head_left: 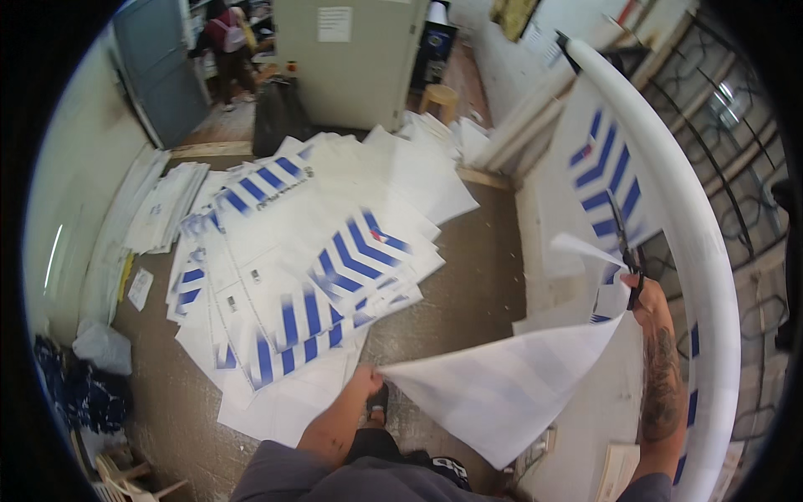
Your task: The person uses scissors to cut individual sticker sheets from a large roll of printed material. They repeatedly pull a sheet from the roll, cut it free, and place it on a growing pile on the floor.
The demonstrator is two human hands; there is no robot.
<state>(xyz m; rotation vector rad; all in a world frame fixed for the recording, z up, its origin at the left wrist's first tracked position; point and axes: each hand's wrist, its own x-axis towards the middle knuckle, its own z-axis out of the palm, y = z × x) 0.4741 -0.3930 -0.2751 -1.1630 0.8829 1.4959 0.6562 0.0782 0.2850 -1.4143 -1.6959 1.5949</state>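
My right hand [651,301] grips a pair of black-handled scissors [618,219], with the blades pointing away from me along a printed sheet [602,163] of white material with blue stripes. That sheet hangs from a long white roll [677,188] on my right. A corner of a white sheet [502,383] is pinched in my left hand [370,379]; the sheet stretches across to the scissors, its pale underside towards me. Whether it is fully parted from the hanging material cannot be made out. On the floor ahead lies a spread pile of blue-striped white sheets [364,176].
Stacked folded sheets [166,207] lie along the left wall, near a plastic bag [103,348]. A wooden chair [128,477] is at lower left. Window grilles [746,207] run behind the roll. Beyond the doorway stands a person [229,50]; a stool [439,100] is at the back.
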